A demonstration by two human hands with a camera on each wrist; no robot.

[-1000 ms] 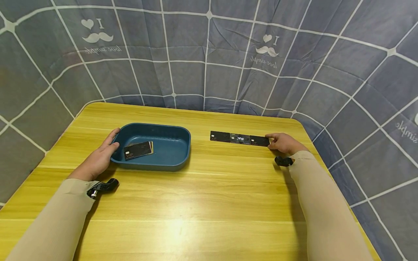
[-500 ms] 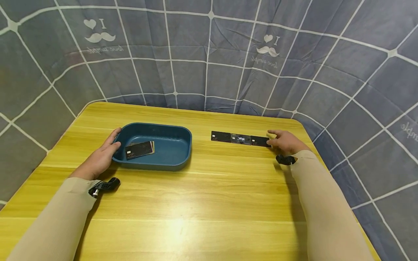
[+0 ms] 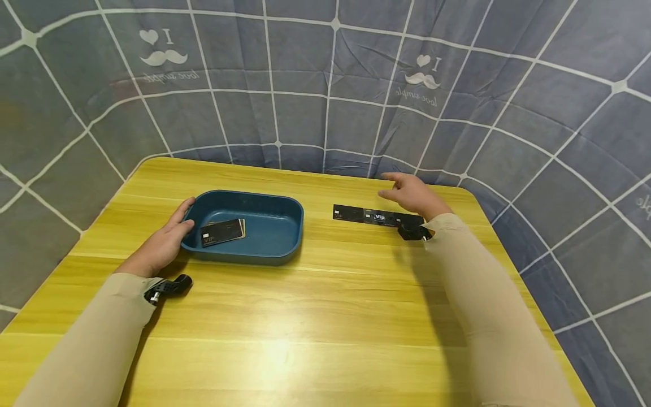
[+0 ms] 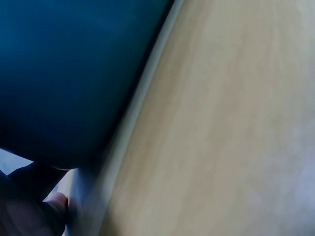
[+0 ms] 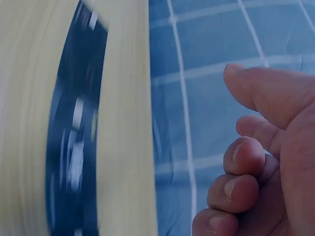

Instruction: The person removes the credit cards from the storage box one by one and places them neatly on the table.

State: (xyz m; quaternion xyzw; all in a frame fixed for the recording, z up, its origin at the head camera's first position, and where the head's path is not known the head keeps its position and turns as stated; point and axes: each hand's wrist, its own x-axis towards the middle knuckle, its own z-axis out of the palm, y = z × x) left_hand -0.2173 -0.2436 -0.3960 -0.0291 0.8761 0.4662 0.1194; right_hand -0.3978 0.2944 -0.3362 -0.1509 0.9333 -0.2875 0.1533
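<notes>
At the left end of a blue rectangular tray [image 3: 264, 257], my left hand [image 3: 157, 246] lies against the outer wall, thumb at the rim and fingers along the side. Inside lie a few stacked cards, a black VIP card [image 3: 222, 232] on top. To the right, three dark cards form a row: a black card [image 3: 348, 213], a card with bright Vip print [image 3: 378, 217] and another black card [image 3: 402, 217], partly hidden by the wrist mount. My right hand [image 3: 414, 195] hovers beyond the row with nothing in it, fingers loosely bent in the right wrist view.
The wooden table [image 3: 325, 316] has its far edge close behind my right hand. A grey-blue checked cloth [image 3: 300, 68] hangs behind and around it. Black wrist mounts [image 3: 175, 285] stick out from both sleeves.
My right hand has left the right end of the card row and moved left and away, past the row. The left hand stays at the tray; the cards keep their places.
</notes>
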